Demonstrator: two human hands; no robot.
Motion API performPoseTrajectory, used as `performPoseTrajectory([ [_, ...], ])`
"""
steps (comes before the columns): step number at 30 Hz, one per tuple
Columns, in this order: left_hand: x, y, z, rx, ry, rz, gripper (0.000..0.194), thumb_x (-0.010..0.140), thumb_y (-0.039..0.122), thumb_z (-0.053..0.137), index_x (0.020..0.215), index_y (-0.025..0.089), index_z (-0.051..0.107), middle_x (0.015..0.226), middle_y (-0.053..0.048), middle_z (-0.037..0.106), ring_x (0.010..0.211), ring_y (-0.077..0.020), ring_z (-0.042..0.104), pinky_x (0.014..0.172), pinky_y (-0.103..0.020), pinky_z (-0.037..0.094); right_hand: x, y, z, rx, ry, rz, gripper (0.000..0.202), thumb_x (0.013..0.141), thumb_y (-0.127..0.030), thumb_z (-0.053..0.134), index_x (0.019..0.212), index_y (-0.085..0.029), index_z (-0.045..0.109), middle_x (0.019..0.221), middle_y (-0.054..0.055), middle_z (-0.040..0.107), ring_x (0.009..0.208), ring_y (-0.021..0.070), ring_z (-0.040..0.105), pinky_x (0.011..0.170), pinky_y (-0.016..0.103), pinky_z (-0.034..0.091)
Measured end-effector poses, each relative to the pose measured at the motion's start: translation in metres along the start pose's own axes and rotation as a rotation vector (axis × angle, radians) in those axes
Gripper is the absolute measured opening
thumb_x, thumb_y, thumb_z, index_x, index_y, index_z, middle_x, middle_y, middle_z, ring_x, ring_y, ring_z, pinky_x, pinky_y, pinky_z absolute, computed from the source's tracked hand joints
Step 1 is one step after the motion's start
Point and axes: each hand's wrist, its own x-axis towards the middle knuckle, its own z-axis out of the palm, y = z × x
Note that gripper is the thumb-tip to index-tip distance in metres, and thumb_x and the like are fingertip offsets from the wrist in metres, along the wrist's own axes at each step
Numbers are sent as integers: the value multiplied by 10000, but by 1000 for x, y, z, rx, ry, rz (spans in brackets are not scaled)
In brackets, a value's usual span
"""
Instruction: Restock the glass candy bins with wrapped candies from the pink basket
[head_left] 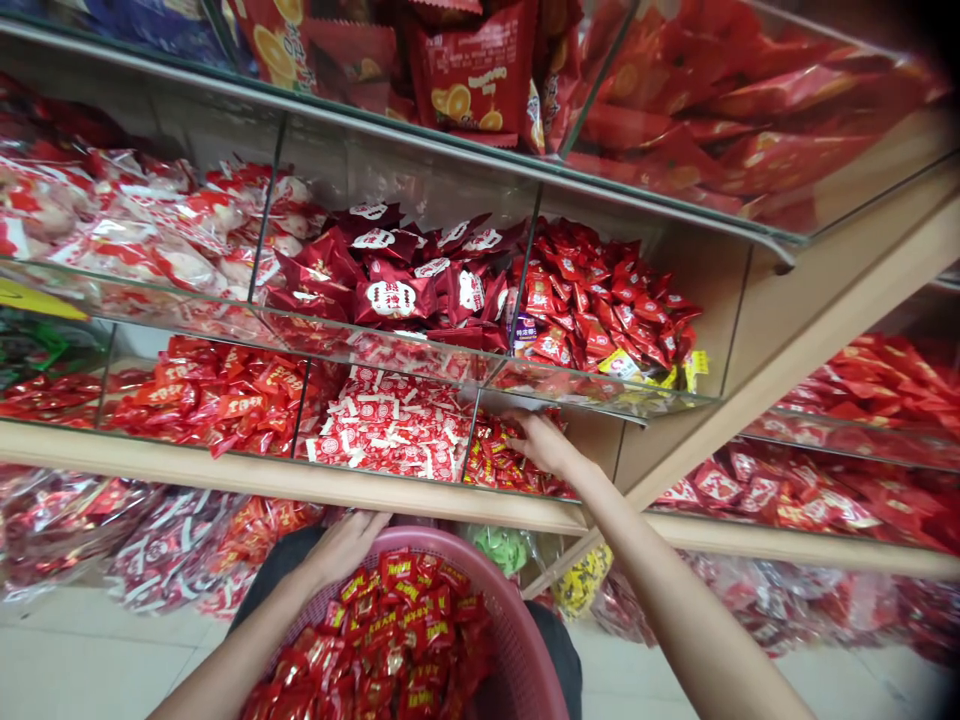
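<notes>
My right hand (541,443) reaches into a lower-shelf compartment. Its fingers are apart and touch the wrapped candies (499,455), which are red with yellow print. Between my knees stands a pink plastic basket (525,625) holding many red-and-yellow wrapped candies (409,625). At the basket's left rim, just below the wooden shelf edge, is my left hand (346,545), its fingers stretched out with nothing held in them. Left of my right hand lies a compartment of red-and-white wrapped candies (394,425).
Glass dividers part the shelves. Above are dark red packets (394,295), small red packets (577,290) and orange-print packets (465,75). A slanted wooden panel (810,330) rises to the right. Plastic bags of candy (176,545) lie under the wooden ledge (247,480).
</notes>
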Motion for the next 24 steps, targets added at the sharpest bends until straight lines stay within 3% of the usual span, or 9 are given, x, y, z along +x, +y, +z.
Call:
performPoseTrajectory([
  [8, -1, 0, -2, 1, -5, -13, 608, 815, 609, 274, 1057, 180, 632, 1122, -79, 638, 1113, -260, 523, 931, -297, 356, 0, -14, 15, -257, -133, -105, 349, 753, -88, 519, 1094, -152, 553, 1252, 127, 470, 1147, 221, 447, 944, 309, 340],
  [16, -1, 3, -1, -1, -10, -9, 596, 819, 604, 275, 1067, 192, 629, 1105, -73, 647, 1095, -259, 534, 928, -305, 358, 2, -31, 14, -439, -173, -71, 271, 806, -118, 487, 1066, -155, 555, 1235, 166, 458, 1002, 249, 539, 844, 322, 407],
  [20, -1, 2, -1, 9, -9, 3, 603, 823, 608, 260, 1097, 203, 613, 1138, -63, 630, 1126, -255, 509, 947, -300, 341, 4, -30, 16, -446, -175, -85, 257, 802, -138, 518, 1056, -141, 551, 1243, 172, 456, 1031, 251, 529, 854, 311, 401],
  [24, -1, -1, -2, 22, -16, -4, 604, 823, 609, 260, 1116, 202, 598, 1189, -61, 599, 1160, -255, 481, 970, -299, 320, 7, -22, 6, -336, -150, -107, 271, 817, -258, 542, 1046, -113, 547, 1163, 168, 515, 984, 229, 554, 819, 288, 405],
])
